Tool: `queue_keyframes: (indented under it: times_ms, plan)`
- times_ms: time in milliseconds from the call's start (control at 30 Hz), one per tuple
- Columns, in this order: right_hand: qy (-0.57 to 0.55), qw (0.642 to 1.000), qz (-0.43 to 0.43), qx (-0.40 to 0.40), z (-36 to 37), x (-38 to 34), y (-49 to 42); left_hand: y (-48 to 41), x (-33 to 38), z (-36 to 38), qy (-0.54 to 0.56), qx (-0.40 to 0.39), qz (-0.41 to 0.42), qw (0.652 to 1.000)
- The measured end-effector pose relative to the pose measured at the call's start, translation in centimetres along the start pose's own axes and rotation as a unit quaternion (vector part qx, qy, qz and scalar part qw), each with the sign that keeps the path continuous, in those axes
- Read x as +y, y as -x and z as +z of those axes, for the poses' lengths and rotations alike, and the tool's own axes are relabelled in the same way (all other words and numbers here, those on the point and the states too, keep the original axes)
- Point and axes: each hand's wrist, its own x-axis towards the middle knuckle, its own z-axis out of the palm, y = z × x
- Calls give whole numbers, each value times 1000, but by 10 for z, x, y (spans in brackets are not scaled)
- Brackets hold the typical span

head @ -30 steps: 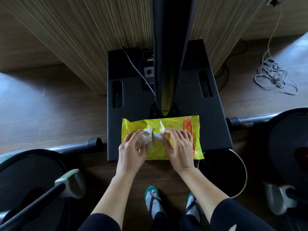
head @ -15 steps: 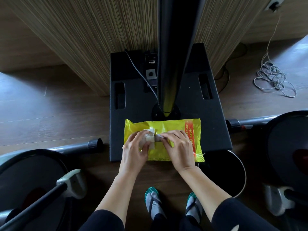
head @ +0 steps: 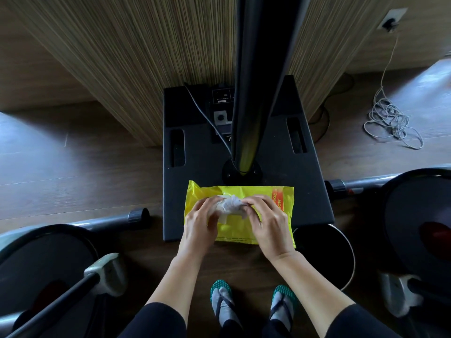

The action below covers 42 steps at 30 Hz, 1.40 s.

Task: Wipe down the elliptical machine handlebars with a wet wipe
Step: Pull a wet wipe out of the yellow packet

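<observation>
Left hand point(head: 200, 223): its fingers were curled and pinched the left side of the white wet wipe point(head: 229, 206).
Right hand point(head: 271, 225): it was close to the left one and pinched the wipe's right side.
Wet wipe: it was bunched up between both hands, over the middle of the yellow pack point(head: 236, 232). Its bottom end may have been tucked in the pack's opening, but fingers hid that.
Yellow pack: it lay flat at the near edge of the black base point(head: 195, 179), by the right corner.
Black post point(head: 258, 93): it stood on the base, just behind the pack.
Cord point(head: 393, 125): it lay in a loose heap on the floor, far to the right.

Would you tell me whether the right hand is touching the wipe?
Touching. The head view shows the right hand pinching the wipe at its right side, over the pack.
</observation>
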Motion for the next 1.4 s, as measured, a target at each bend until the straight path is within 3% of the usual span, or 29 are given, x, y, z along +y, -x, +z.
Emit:
queue_keyframes:
  times_ms: [267, 433, 567, 733, 900, 1167, 1400]
  plan:
    - [66, 997, 40, 21, -28, 20, 3, -3, 18, 3, 29, 5, -49, 998]
    - [105, 991, 80, -12, -35, 35, 18, -1, 40, 12, 85, 34, -68, 993]
    - [118, 986, 111, -30, -36, 43, 25, 2, 47, 20, 111, -5, -69, 991]
    - [113, 987, 114, -31, -38, 47, 27, 9, 42, 35, -41, -133, -49, 989]
    - [120, 985, 123, -31, -40, 53, 27, 14, 42, 43, -176, -207, -17, 962]
    - [106, 985, 135, -32, -47, 62, 31, 12, 54, 56, -317, -215, -19, 923]
    - [73, 984, 161, -31, -49, 61, 30, 19, 46, 66, -274, -157, 38, 948]
